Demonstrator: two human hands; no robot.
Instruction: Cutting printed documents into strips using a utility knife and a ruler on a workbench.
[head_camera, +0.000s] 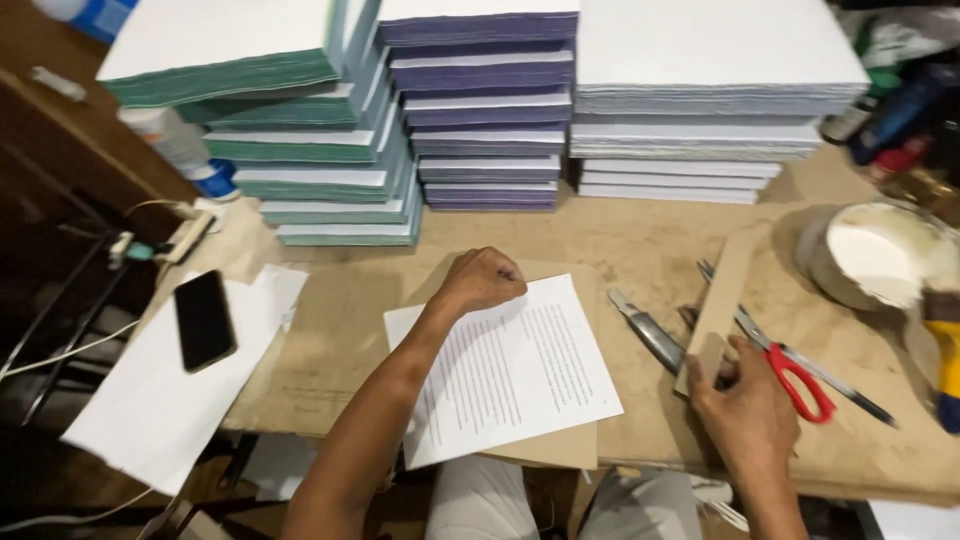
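My left hand (480, 280) is a closed fist pressing down on the top edge of a stack of printed white sheets (520, 370), which lies on a brown cardboard sheet (560, 450). My right hand (745, 405) grips the near end of a narrow brown cardboard strip (722, 295) that stretches away across the table. A grey utility knife (648, 332) lies just left of the strip. Red-handled scissors (785, 365) lie just right of it, beside my right hand.
Tall stacks of bound paper stand at the back: green-edged (320, 150), purple-edged (488, 110), white (700, 100). A tub of white paste (880, 255) and a yellow-handled brush (945, 350) sit right. A black phone (204, 320) lies on white paper left, near a power strip (185, 235).
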